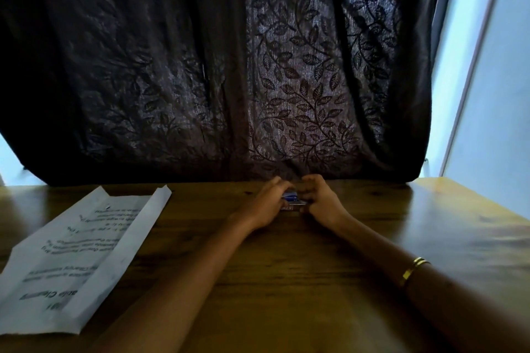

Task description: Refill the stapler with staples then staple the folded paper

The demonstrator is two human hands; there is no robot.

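A folded white paper (77, 249) with printed text lies on the left of the wooden table (286, 281), its long edges turned up. Far across the table, close to the curtain, my left hand (265, 203) and my right hand (321, 199) meet around a small blue, silver and red object (292, 200). Both hands have fingers curled on it. Most of it is hidden by my fingers, so I cannot tell whether it is the stapler or a staple box.
A dark curtain (229, 66) with a leaf pattern hangs right behind the table's far edge. A pale wall (493, 94) stands at the right. A gold bangle (413, 269) sits on my right forearm.
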